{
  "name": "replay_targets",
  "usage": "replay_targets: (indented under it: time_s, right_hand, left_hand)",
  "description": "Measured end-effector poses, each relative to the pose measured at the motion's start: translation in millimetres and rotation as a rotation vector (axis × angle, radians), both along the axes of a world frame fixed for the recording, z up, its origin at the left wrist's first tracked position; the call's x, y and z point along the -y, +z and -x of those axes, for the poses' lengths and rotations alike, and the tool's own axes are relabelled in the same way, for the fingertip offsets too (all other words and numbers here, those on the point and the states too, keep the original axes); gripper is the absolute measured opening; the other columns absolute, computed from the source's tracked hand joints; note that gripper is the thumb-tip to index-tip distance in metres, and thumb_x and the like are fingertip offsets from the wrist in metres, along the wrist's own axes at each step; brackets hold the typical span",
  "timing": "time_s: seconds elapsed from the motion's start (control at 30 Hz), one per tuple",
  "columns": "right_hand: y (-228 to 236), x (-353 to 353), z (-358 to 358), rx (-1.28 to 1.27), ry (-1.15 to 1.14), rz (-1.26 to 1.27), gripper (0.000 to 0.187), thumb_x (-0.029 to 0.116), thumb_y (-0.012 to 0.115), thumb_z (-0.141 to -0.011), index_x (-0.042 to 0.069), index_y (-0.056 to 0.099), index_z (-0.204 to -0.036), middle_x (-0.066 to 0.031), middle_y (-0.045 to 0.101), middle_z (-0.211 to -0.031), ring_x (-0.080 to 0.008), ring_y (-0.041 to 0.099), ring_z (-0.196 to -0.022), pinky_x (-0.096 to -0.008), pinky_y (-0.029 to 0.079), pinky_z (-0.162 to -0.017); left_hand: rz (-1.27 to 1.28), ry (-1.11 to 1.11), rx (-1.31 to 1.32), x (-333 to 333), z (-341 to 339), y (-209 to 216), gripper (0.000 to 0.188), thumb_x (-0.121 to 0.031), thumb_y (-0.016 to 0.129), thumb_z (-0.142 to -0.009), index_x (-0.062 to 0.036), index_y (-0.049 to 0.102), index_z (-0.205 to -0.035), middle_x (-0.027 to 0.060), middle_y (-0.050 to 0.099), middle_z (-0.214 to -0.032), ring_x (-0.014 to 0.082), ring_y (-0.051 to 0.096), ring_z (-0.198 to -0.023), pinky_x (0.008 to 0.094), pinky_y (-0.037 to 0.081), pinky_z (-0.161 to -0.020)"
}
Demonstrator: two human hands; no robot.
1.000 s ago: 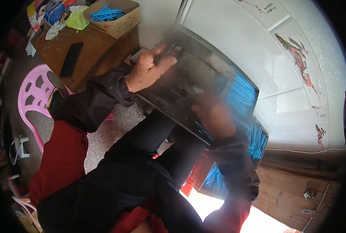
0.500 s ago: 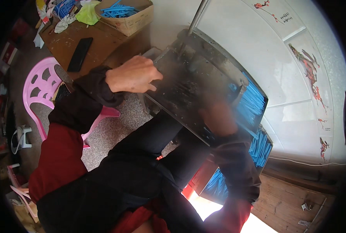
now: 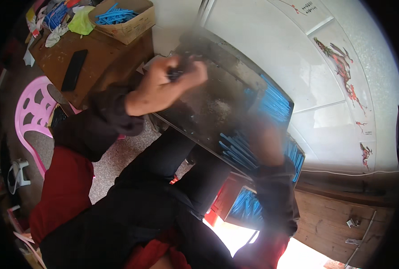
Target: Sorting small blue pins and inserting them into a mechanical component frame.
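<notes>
My left hand (image 3: 157, 87) is raised over the far left part of a dark metal worktop (image 3: 199, 107). Its fingers curl round something small and dark, blurred and partly covered. Motion smears my right hand (image 3: 269, 141) above the worktop's right side, so its fingers do not show clearly. Just left of it lie several thin blue sticks (image 3: 239, 150) on the worktop near the front edge. Beyond it a bundle of long blue sticks (image 3: 275, 99) lies side by side at the right edge.
A box of blue sticks (image 3: 245, 205) stands below the worktop at right. At far left, a brown table (image 3: 51, 51) bears a cardboard box (image 3: 136, 27) of blue pieces and a black flat object (image 3: 75, 69). A pink chair (image 3: 33, 105) stands left; a white tiled wall (image 3: 262, 49) is behind.
My left hand has left the worktop's left edge, lifted and now closes round a dark thing. My right hand, blurred in both, moved slightly right; separate blue sticks now show beside it.
</notes>
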State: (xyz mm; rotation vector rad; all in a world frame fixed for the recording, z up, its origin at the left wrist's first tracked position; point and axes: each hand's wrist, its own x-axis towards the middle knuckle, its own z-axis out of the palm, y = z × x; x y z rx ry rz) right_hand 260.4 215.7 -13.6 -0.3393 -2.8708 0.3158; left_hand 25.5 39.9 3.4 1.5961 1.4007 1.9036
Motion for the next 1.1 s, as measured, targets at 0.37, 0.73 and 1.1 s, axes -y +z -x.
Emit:
replay_targets:
  time_s: [0.37,0.73,1.1]
  right_hand:
    - [-40,-103,10,0.028,-0.159,-0.380,0.014,0.010,0.065,-0.075,0.005,0.054,-0.082,-0.0096,0.055,-0.084,-0.0301,0.056,-0.085,-0.0408,0.049,-0.068]
    - [18,-47,-20,-0.188,-0.064,-0.322,0.018,0.006,0.058,-0.085,0.006,0.060,-0.103,-0.0139,0.060,-0.074,-0.0346,0.060,-0.059,-0.0440,0.047,-0.049]
    - [12,-1,12,-0.355,-0.143,0.595,0.015,0.011,0.059,-0.091,-0.004,0.062,-0.095,-0.0043,0.058,-0.065,-0.0117,0.050,-0.049,-0.0276,0.037,-0.045]
  left_hand:
    - [0.283,-0.125,0.172,-71,-60,-36,0.018,-0.017,0.061,-0.092,-0.0011,0.060,-0.084,-0.0015,0.057,-0.071,0.0052,0.051,-0.069,0.0220,0.042,-0.065]
    - [0.330,-0.195,0.350,-72,-49,-29,0.024,-0.024,0.064,-0.089,-0.0012,0.067,-0.084,0.0028,0.067,-0.078,0.0088,0.060,-0.075,0.0228,0.045,-0.072]
    - [0.250,-0.187,0.489,-88,-48,-56,0.010,-0.005,0.064,-0.086,-0.0014,0.064,-0.095,0.0026,0.066,-0.085,0.0098,0.061,-0.080,0.0248,0.048,-0.074]
